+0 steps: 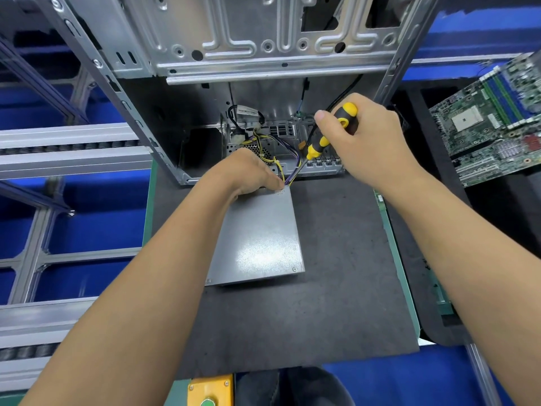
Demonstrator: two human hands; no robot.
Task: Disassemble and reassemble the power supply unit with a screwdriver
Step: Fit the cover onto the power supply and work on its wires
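On the dark mat [336, 288] in the middle of the bench: grey metal power supply box [257, 238], lying flat, lid side up, two small screws showing at the near corners. Far end of it touching or just about touching the open computer case [205, 92] standing behind, with a bundle of yellow, purple and black wires [281, 165] running from the box's far edge up into the case.

Left hand [248, 171] down on the far left corner of the box, fingers curled over the edge right where the wires come out. Can't tell if it's pinching the wires or just pressing on the box, fingertips hidden from this angle.

Right hand [366, 139] wrapped around a black and yellow screwdriver [328, 136], thumb up along the handle, shaft angled down and to the left. Tip landing at the far right corner of the box, next to the wires, exact contact point too small to make out.

Off to the right, a green circuit board [494, 118] sitting tilted on black foam, well apart from the box. Yellow button box [210, 391] at the near edge of the bench. Silver rails [73, 148] over blue flooring along the left side.
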